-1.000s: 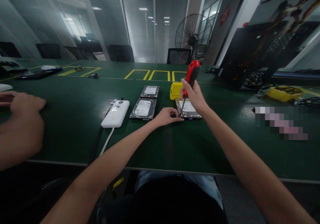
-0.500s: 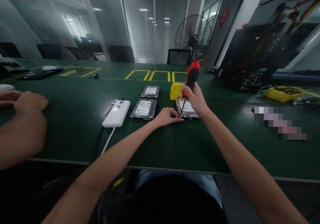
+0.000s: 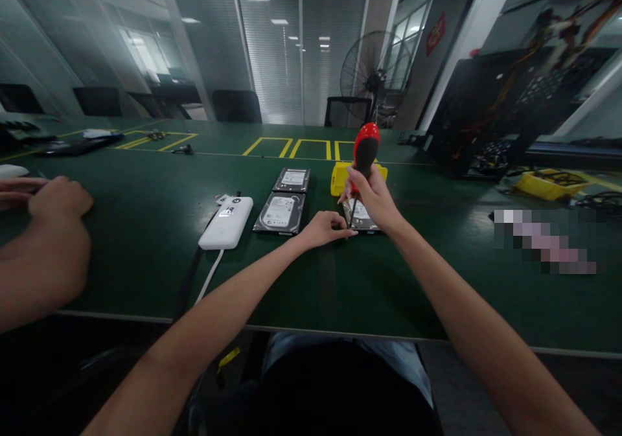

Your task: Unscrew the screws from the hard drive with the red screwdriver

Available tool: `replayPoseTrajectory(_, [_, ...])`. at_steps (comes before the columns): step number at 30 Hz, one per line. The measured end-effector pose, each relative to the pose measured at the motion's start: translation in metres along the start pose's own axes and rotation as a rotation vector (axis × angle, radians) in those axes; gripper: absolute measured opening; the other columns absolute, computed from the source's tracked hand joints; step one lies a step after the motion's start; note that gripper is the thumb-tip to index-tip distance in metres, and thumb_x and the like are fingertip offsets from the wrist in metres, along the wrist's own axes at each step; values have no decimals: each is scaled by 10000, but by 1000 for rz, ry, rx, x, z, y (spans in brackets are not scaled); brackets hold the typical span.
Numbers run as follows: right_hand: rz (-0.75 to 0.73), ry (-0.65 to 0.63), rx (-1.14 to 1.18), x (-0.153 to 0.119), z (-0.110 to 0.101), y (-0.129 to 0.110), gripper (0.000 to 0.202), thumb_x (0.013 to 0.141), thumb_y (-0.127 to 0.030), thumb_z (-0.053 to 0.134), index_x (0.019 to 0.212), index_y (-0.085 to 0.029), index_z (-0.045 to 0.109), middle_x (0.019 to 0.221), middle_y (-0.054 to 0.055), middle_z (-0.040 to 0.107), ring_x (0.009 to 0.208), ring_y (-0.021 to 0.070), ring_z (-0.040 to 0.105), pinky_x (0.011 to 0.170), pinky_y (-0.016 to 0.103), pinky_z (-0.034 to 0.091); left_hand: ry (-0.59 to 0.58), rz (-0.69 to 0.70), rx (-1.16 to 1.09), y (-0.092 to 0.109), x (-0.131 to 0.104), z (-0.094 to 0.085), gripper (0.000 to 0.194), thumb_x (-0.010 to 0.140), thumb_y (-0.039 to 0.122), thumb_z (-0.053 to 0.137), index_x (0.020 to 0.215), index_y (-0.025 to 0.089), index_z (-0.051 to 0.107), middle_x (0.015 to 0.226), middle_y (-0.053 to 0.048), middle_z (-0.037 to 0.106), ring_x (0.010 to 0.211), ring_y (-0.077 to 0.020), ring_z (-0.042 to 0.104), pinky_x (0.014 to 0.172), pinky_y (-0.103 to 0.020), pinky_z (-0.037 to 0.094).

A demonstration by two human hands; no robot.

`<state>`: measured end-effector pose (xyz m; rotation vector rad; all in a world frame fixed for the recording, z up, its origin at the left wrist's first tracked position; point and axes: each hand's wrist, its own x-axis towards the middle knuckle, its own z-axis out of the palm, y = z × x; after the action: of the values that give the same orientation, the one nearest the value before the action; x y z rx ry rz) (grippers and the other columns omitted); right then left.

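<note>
My right hand (image 3: 373, 196) is wrapped round a red and black screwdriver (image 3: 367, 148). Its shaft points down to the near left corner of a hard drive (image 3: 360, 212), which is partly covered by that hand. At the same corner, my left hand (image 3: 323, 227) has its thumb and fingertips drawn together beside the screwdriver tip; what they pinch, if anything, is too small to make out. Behind the drive sits a yellow tray (image 3: 341, 180), partly hidden by my right hand. Left of my hands, two more hard drives lie in line, a nearer one (image 3: 280, 212) and a farther one (image 3: 294, 179).
A white power bank-like device (image 3: 227, 223) with a cable lies left of the drives. Another person's hand (image 3: 61, 197) rests at the far left. On the right stand a black computer case (image 3: 481, 112) and a yellow tray (image 3: 549, 184) near cables. The green table (image 3: 389, 293) has yellow markings.
The screwdriver handle has swung left and stands more upright, my right hand moving with it. Its tip has shifted slightly left at the drive's corner. My left hand has barely moved.
</note>
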<state>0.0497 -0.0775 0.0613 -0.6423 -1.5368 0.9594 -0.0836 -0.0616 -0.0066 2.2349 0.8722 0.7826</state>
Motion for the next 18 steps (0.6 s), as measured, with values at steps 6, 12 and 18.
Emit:
replayPoseTrajectory(6, [10, 66, -16, 2, -1, 2, 252, 821, -427, 546, 903, -253, 384, 611, -54, 386, 495, 86, 432, 511, 275, 492, 5, 10, -4, 0, 0, 1, 348, 754, 470, 614, 625, 147, 631, 647, 8, 569, 622, -105, 481, 610, -240, 343])
replayPoseTrajectory(12, [86, 8, 95, -1, -10, -3, 262, 830, -401, 528, 1004, -235, 425, 698, -34, 445, 585, 75, 470, 565, 250, 493, 5, -6, 27, -2, -1, 2, 374, 753, 500, 596, 641, 147, 644, 643, 4, 551, 597, -104, 447, 576, -250, 302])
replayPoseTrajectory(18, [32, 41, 23, -3, -13, -6, 251, 827, -352, 548, 997, -189, 460, 722, -19, 553, 665, 94, 583, 691, 280, 512, 18, 12, 54, -3, -1, 1, 387, 752, 513, 591, 639, 147, 641, 610, 14, 504, 575, -103, 421, 566, -258, 283])
